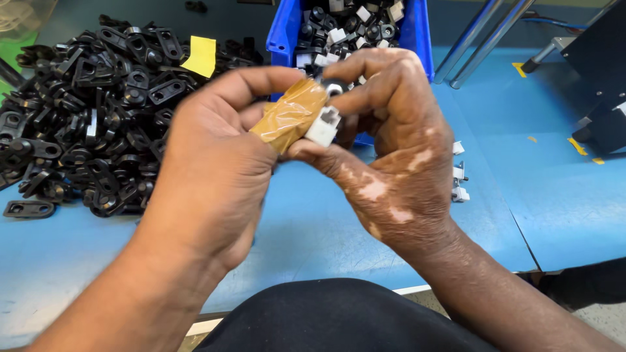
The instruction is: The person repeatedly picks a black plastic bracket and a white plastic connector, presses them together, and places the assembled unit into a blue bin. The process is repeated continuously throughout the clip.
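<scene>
Both hands meet at the centre of the head view above a blue table (313,228). My left hand (215,163) has its thumb wrapped in brown tape, and that thumb presses on a small white plastic piece (324,125). My right hand (391,150) pinches the same white piece from below, with a small black part (334,87) held against it under the fingers. How the two parts join is hidden by the fingers.
A big heap of black plastic parts (91,111) with a yellow note (200,56) on it lies at the left. A blue bin (417,32) of black and white pieces stands behind the hands. A few white pieces (460,173) lie to the right; a black machine (600,78) stands far right.
</scene>
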